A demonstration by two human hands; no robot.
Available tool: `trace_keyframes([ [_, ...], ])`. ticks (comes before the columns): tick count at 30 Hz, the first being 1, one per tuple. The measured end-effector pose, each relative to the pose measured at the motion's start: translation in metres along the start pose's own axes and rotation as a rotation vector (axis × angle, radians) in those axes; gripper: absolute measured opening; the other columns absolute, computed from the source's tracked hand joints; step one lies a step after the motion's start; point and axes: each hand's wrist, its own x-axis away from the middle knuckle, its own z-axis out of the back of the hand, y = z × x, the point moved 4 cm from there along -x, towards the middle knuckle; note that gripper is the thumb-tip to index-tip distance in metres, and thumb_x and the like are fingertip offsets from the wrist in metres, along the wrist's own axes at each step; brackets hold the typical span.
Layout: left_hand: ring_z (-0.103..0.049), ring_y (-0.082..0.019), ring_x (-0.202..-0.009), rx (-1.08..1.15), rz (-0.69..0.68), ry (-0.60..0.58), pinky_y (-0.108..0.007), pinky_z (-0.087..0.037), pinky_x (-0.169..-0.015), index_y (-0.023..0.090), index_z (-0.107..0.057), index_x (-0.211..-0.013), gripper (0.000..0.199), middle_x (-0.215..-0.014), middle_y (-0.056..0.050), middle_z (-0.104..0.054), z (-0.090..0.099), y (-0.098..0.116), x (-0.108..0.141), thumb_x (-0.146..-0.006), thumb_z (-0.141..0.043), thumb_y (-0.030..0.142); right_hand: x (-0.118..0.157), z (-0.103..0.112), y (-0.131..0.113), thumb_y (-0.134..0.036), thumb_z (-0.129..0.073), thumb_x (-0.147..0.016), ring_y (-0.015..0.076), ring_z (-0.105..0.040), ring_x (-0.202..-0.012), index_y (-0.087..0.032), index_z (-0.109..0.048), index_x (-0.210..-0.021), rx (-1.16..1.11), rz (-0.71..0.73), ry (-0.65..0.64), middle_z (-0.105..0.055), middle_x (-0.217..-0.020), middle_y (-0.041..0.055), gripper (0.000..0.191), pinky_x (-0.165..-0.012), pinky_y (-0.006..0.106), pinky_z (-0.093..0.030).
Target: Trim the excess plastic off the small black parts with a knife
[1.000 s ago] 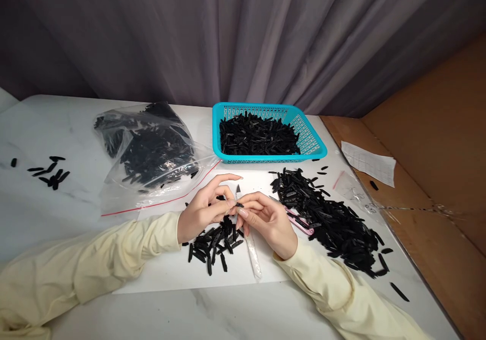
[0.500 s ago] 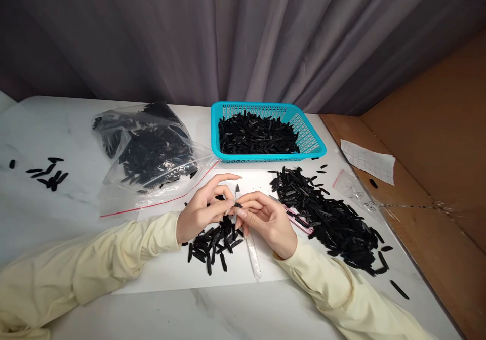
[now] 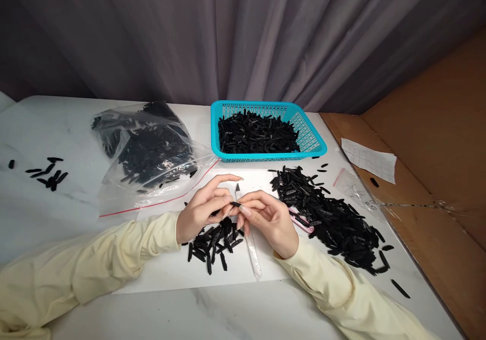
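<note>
Between my two hands is a small, narrow black piece (image 3: pixel 235 204), raised over a white sheet (image 3: pixel 170 274). The thumb and fingers of my right hand (image 3: pixel 274 222) pinch it, and the fingertips of my left hand (image 3: pixel 201 209) close on its left end. My left index finger stretches out above it. Under the hands lies a craft knife (image 3: pixel 252 254) with a pale handle, its dark blade pointing away from me. A small heap of similar black pieces (image 3: pixel 212 246) rests below my left hand, partly covered by it.
A turquoise basket (image 3: pixel 269 156) full of black pieces stands at the back. Left of it lies a clear zip bag (image 3: pixel 152 147) of them. On the right are a larger heap (image 3: pixel 330 218), a partly buried pink tool (image 3: pixel 301 222), a small plastic bag (image 3: pixel 357 190) and a paper (image 3: pixel 368 159).
The black piece has shifted slightly up and left, and more of it shows. My right thumb has moved a little up. The rest of the table looks the same.
</note>
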Motion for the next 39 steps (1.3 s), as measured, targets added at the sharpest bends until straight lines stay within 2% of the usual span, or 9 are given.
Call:
trace_keyframes([
  [5, -0.024, -0.002, -0.038, -0.051, -0.015, -0.011, -0.016, -0.014, -0.035, 0.017, -0.042, -0.119, 0.037, -0.058, 0.006, -0.04, -0.0027, 0.0018, 0.0025, -0.084, -0.049, 0.028, -0.0001, -0.0011, 0.0003, -0.03, -0.067, -0.075, 0.0109, -0.056, -0.051, -0.016, -0.056, -0.084, -0.016, 0.0, -0.002, -0.066, -0.069, 0.0033, 0.021, -0.042, 0.021, -0.048],
  [10, -0.024, -0.001, -0.038, -0.1, -0.109, -0.009, -0.016, -0.016, -0.035, 0.019, -0.042, -0.12, 0.037, -0.062, 0.005, -0.042, -0.0007, 0.0005, 0.0048, -0.085, -0.05, 0.029, 0.0007, -0.0023, -0.0016, -0.03, -0.068, -0.074, 0.0112, -0.057, -0.052, -0.017, -0.055, -0.084, -0.01, 0.001, -0.024, -0.065, -0.067, 0.0023, 0.021, -0.042, 0.021, -0.048],
  [13, -0.026, -0.001, -0.038, -0.12, -0.14, -0.012, -0.015, -0.019, -0.036, 0.021, -0.042, -0.121, 0.036, -0.064, 0.005, -0.043, 0.0009, -0.0009, 0.0063, -0.086, -0.049, 0.028, 0.0017, -0.0019, -0.0015, -0.029, -0.069, -0.073, 0.0117, -0.059, -0.055, -0.017, -0.056, -0.085, -0.019, -0.003, -0.032, -0.066, -0.072, 0.0037, 0.022, -0.043, 0.021, -0.049],
  [17, -0.027, -0.001, -0.039, -0.114, -0.15, -0.018, -0.015, -0.021, -0.036, 0.023, -0.042, -0.121, 0.034, -0.064, 0.005, -0.042, 0.0018, -0.0018, 0.0069, -0.087, -0.048, 0.026, 0.003, -0.0015, -0.0002, -0.026, -0.071, -0.071, 0.0118, -0.059, -0.056, -0.018, -0.057, -0.086, -0.025, -0.017, -0.049, -0.066, -0.077, 0.0044, 0.022, -0.044, 0.021, -0.049],
  [23, -0.028, -0.001, -0.039, -0.091, -0.158, -0.022, -0.014, -0.021, -0.036, 0.023, -0.041, -0.121, 0.033, -0.063, 0.005, -0.042, 0.0011, -0.001, 0.0064, -0.088, -0.046, 0.023, 0.0031, -0.0037, -0.003, -0.026, -0.067, -0.075, 0.0121, -0.059, -0.057, -0.015, -0.059, -0.083, -0.01, 0.005, -0.072, -0.066, -0.072, 0.0047, 0.016, -0.045, 0.021, -0.047],
  [28, -0.029, -0.002, -0.039, -0.102, -0.162, -0.002, -0.014, -0.02, -0.035, 0.021, -0.042, -0.12, 0.034, -0.062, 0.006, -0.041, 0.0006, -0.0002, 0.0067, -0.087, -0.047, 0.024, 0.0029, -0.0054, -0.0054, -0.032, -0.063, -0.079, 0.0122, -0.056, -0.054, -0.015, -0.06, -0.081, 0.027, 0.012, -0.095, -0.066, -0.07, 0.0055, 0.018, -0.046, 0.023, -0.046],
  [34, -0.031, -0.002, -0.042, -0.129, -0.181, -0.011, -0.014, -0.022, -0.037, 0.022, -0.042, -0.121, 0.033, -0.064, 0.005, -0.041, 0.0006, -0.0009, 0.0084, -0.088, -0.046, 0.023, 0.0026, -0.0048, -0.0057, -0.031, -0.06, -0.081, 0.0118, -0.056, -0.052, -0.014, -0.058, -0.08, 0.033, 0.046, -0.1, -0.067, -0.068, 0.0058, 0.016, -0.045, 0.023, -0.045],
  [39, -0.029, -0.002, -0.042, -0.109, -0.166, -0.049, -0.013, -0.021, -0.037, 0.023, -0.043, -0.12, 0.03, -0.063, 0.006, -0.038, -0.001, -0.0017, 0.0089, -0.09, -0.044, 0.022, 0.0008, -0.0046, -0.0022, -0.027, -0.06, -0.081, 0.0115, -0.057, -0.051, -0.013, -0.058, -0.079, -0.073, -0.008, -0.146, -0.067, -0.068, 0.0065, 0.015, -0.045, 0.022, -0.045],
])
